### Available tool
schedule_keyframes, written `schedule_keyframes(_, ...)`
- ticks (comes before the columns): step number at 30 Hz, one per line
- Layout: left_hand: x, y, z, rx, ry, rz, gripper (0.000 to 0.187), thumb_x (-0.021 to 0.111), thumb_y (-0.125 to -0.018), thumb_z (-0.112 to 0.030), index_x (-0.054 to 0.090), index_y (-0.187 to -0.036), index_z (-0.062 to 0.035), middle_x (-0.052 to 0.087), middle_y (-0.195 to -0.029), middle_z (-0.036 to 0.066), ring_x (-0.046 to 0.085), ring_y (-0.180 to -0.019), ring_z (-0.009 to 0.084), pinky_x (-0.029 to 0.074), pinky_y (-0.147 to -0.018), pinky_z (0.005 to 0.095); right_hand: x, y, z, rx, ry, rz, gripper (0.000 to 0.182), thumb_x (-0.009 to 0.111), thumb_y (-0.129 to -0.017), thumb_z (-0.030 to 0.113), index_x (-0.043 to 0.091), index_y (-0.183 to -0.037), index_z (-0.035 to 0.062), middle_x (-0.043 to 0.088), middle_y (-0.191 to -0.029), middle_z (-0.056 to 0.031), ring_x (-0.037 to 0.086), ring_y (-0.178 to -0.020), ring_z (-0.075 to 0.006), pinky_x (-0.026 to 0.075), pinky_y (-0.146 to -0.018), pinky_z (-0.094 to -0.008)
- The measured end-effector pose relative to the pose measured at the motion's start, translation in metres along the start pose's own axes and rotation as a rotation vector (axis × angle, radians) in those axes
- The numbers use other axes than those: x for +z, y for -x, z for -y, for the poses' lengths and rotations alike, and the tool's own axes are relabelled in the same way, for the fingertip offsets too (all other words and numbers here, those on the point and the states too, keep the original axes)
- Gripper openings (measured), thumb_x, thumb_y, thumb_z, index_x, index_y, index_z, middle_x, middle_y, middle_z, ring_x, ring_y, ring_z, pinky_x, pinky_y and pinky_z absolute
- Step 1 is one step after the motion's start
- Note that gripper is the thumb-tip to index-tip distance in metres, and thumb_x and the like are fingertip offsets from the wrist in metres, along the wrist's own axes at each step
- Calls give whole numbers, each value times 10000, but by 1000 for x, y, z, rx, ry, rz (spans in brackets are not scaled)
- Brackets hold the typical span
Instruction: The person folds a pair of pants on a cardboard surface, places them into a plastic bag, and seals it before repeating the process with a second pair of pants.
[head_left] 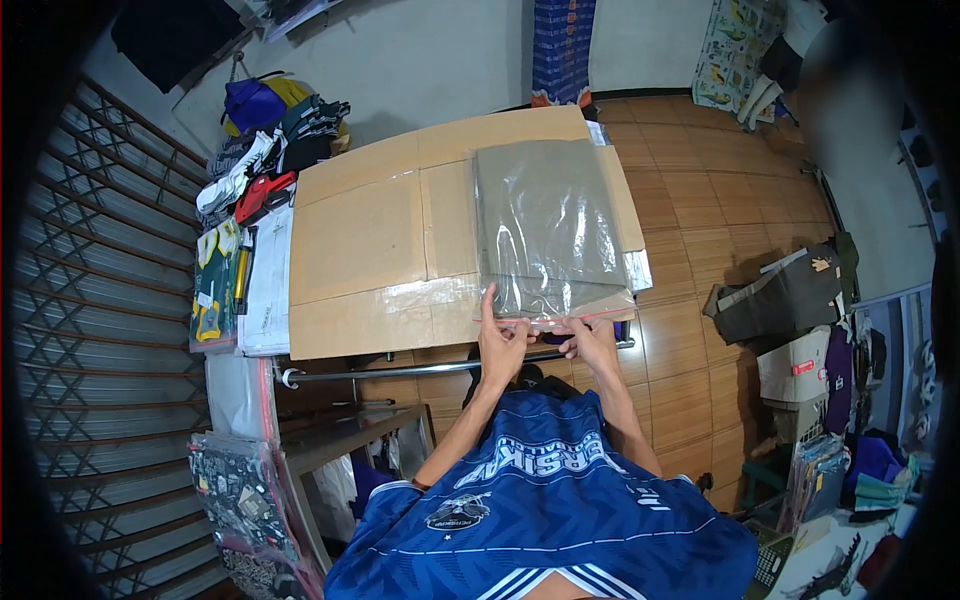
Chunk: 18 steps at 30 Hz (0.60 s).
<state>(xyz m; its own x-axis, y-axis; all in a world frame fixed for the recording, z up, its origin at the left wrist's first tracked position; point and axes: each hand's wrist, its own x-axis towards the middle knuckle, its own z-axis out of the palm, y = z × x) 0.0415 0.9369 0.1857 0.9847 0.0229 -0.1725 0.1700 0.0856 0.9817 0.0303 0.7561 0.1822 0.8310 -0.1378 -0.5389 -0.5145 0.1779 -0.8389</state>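
- My left hand [502, 345] is pinched on the near edge of the clear plastic bag [550, 230], index finger poking up along its left corner.
- My right hand [592, 338] is just beside it, fingers closed narrow on the same near edge, by the thin red seal strip.
- The bag runs straight away from both hands, long axis pointing forward; neither hand is really nearer.
- It's glossy, crinkly film over a flat grey folded fabric, rectangular.
- Under the bag: matte cardboard tabletop [360, 250], taped seams.
- Left of the bag, past the cardboard: piled clothes [270, 150]. Right of it: wood floor [720, 210].
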Motion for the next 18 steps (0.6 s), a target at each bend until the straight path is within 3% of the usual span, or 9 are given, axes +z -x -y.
schedule_keyframes(4, 0, 0, -1, 9, 3, -5, 837, 615, -958, 39, 137, -1634, -91, 712, -947, 179, 747, -796, 208, 645, -673, 321, -1, 2, 3, 9, -35, 4, 298, 644, -970, 159, 676, -1095, -111, 764, -975, -210, 683, -591, -162, 527, -466, -262)
schedule_keyframes(18, 3, -2, 0, 0, -21, 41, 894, 615, -950, 73, 81, -1640, -122, 698, -1007, 197, 746, -828, 232, 646, -672, 320, -5, 1, 2, 20, -35, 33, 276, 655, -971, 168, 698, -1077, -83, 765, -953, -188, 684, -601, -161, 526, -481, -262)
